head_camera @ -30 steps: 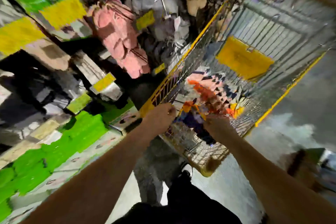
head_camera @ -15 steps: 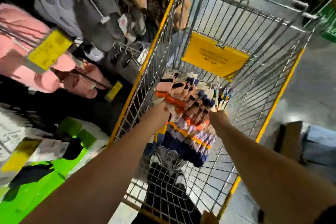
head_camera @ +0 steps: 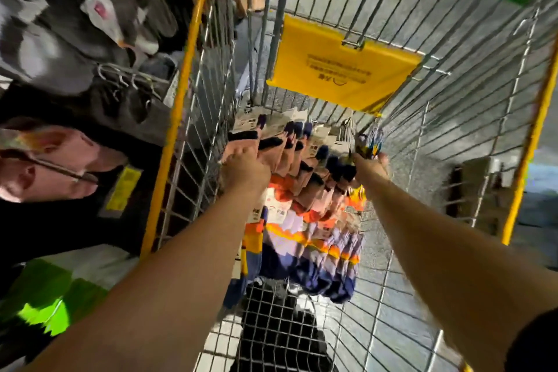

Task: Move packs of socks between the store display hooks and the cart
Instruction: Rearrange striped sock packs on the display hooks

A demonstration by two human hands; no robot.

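A row of several sock packs (head_camera: 305, 220), striped pink, orange, lilac and navy with white labels, hangs inside the wire cart (head_camera: 471, 142). My left hand (head_camera: 244, 170) grips the left end of the row near its top. My right hand (head_camera: 370, 163) grips the right end, fingers curled round the packs' tops. Both arms reach forward into the cart. The lower ends of the packs dangle just above the cart's mesh floor (head_camera: 271, 326). The display hooks (head_camera: 126, 78) stick out at the left, outside the cart.
A yellow sign (head_camera: 338, 69) hangs on the cart's far wall. Yellow rails (head_camera: 181, 93) edge the cart. Grey and pink slippers (head_camera: 75, 39) hang on the display to the left. Green packaging (head_camera: 51, 305) lies at lower left. Grey floor shows at the right.
The view has swung from the display toward the cart. Both hands have carried the row of sock packs deeper into the cart.
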